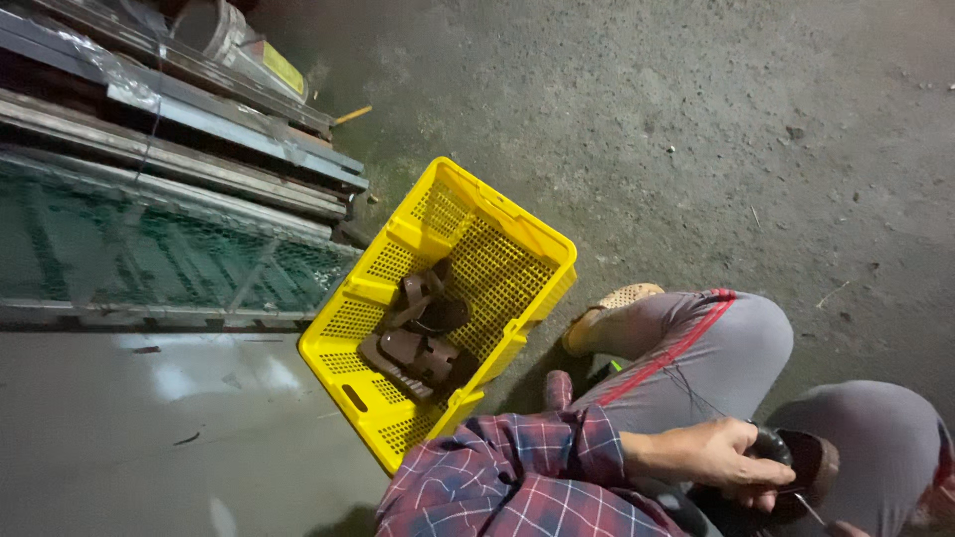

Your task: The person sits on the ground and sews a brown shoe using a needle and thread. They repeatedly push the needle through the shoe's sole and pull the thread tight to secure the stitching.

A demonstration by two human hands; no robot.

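Left hand (711, 455), lower right of frame: fingers curled around a dark brown sandal (808, 465) held between the knees. Right hand: only a sliver at the bottom edge, grip cannot be told. Left of the knees, centre frame: yellow perforated plastic crate (517, 231) on the concrete floor (696, 119), holding two more brown sandals (423, 333). Upper left: green mesh and metal rails (169, 239)

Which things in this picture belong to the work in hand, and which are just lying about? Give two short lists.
In hand:
left hand
dark brown sandal it grips
yellow crate
brown sandals in the crate

Lying about:
green mesh frame
metal rails
grey cylinder by the rails
scraps on the concrete floor
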